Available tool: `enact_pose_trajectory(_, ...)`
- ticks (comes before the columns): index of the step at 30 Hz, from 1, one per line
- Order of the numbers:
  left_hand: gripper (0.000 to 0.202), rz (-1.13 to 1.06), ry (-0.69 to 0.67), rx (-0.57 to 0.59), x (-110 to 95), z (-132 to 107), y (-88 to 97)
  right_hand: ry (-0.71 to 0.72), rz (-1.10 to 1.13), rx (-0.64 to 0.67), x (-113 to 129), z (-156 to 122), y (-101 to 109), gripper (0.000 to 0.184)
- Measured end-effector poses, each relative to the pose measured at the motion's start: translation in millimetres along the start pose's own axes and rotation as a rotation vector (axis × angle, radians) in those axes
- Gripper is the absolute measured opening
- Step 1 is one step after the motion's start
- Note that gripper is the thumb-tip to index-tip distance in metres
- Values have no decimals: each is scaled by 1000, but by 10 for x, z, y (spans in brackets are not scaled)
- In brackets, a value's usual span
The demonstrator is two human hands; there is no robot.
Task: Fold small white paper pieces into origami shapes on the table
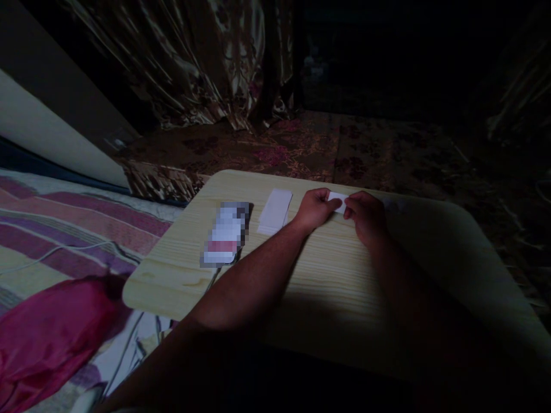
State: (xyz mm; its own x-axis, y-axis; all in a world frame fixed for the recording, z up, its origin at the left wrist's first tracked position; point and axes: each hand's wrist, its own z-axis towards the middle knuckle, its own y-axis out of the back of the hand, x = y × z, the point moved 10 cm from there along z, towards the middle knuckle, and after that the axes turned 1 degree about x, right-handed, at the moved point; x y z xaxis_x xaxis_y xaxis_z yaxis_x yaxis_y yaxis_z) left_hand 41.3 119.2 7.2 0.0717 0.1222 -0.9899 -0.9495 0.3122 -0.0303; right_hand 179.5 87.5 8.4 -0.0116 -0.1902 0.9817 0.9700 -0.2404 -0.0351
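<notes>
On the pale wooden counter (327, 275) a phone (226, 234) lies at the left, with a white paper strip (275, 211) just beyond it. Farther on, the left hand (316, 209) and right hand (365, 218) each pinch what seems a small white slip (338, 201), fingers closed on its ends, low over the counter.

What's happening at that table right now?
A person works at a light wooden table in a dim room. The left hand and right hand both pinch a small white slip over the tabletop. A longer white paper lies flat to its left, with what looks like a phone beyond.
</notes>
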Motion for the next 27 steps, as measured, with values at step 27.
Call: enact_pose_trajectory(27,22,-261,40,-186,24,1,182,-12,-101,122,70,-61,-161,18)
